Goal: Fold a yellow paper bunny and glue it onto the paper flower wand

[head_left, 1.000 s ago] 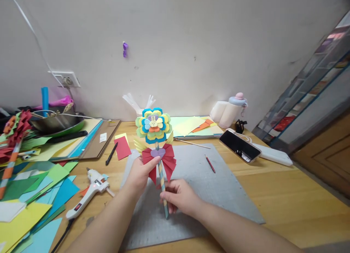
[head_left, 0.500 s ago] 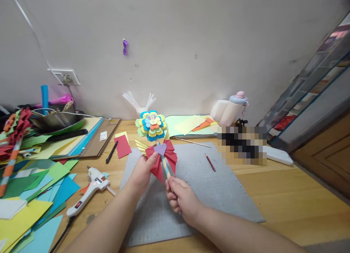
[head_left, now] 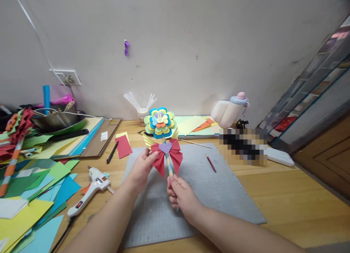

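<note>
Gripping the striped stick [head_left: 168, 166] of a paper flower [head_left: 160, 122] over the grey mat [head_left: 218, 198] near the front edge of the table [head_left: 295, 198], the right hand [head_left: 184, 196] is curled tight; the left hand [head_left: 141, 169] pinches the red bow [head_left: 175, 156] by its left side.

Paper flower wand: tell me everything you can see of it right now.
The paper flower wand has layered blue, yellow and green petals around a smaller multicolored flower. Below sit a pleated red bow with a purple heart, yellow wing-like pieces behind it, and a striped blue-and-cream stick. Flower up, leaning slightly left, it is held over the gray mat. The right hand grips the lower stick; the left hand holds the bow's left side.
</note>
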Demonstrator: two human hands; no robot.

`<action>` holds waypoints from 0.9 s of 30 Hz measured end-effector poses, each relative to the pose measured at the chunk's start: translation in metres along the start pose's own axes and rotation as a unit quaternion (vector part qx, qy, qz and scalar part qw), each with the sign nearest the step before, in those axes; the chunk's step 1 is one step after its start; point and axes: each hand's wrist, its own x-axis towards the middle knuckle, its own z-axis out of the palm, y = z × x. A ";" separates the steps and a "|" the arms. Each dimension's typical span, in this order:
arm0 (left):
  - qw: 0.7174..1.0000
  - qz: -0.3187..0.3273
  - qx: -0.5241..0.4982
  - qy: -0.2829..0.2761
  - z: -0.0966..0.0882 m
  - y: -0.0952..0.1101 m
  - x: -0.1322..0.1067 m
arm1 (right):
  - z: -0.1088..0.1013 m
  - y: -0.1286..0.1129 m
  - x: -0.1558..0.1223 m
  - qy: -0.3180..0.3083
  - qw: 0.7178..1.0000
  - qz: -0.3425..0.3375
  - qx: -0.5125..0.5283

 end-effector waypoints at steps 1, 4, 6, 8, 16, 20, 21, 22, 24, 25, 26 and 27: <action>1.000 -0.004 0.001 -0.007 0.002 0.001 -0.002 | 0.002 0.002 -0.001 -0.016 1.000 -0.002 0.006; 1.000 -0.014 -0.003 -0.014 0.006 0.005 -0.006 | 0.006 0.006 -0.004 -0.059 0.998 -0.008 0.026; 1.000 -0.017 -0.007 -0.009 0.007 0.007 -0.008 | 0.009 0.009 -0.005 -0.082 0.996 -0.009 0.037; 1.000 -0.023 -0.005 -0.005 0.008 0.010 -0.011 | 0.010 0.011 -0.006 -0.102 0.994 -0.002 0.046; 0.999 -0.033 0.034 0.013 0.011 0.009 -0.017 | 0.011 0.017 -0.006 -0.129 0.990 0.020 0.055; 0.998 -0.030 0.047 0.029 0.010 0.009 -0.016 | 0.010 0.017 -0.005 -0.138 0.989 0.019 0.052; 0.998 -0.028 0.049 0.033 0.010 0.009 -0.016 | 0.010 0.017 -0.006 -0.140 0.989 0.019 0.051; 0.998 -0.026 0.051 0.037 0.010 0.009 -0.016 | 0.010 0.016 -0.006 -0.142 0.988 0.018 0.050; 0.998 -0.023 0.051 0.039 0.011 0.009 -0.017 | 0.009 0.016 -0.006 -0.146 0.988 0.015 0.048; 0.998 -0.021 0.051 0.037 0.011 0.009 -0.018 | 0.009 0.016 -0.007 -0.147 0.988 0.013 0.047; 0.998 -0.019 0.049 0.034 0.012 0.009 -0.019 | 0.009 0.016 -0.007 -0.148 0.988 0.011 0.047; 0.998 -0.018 0.048 0.030 0.013 0.009 -0.020 | 0.009 0.016 -0.007 -0.148 0.988 0.010 0.046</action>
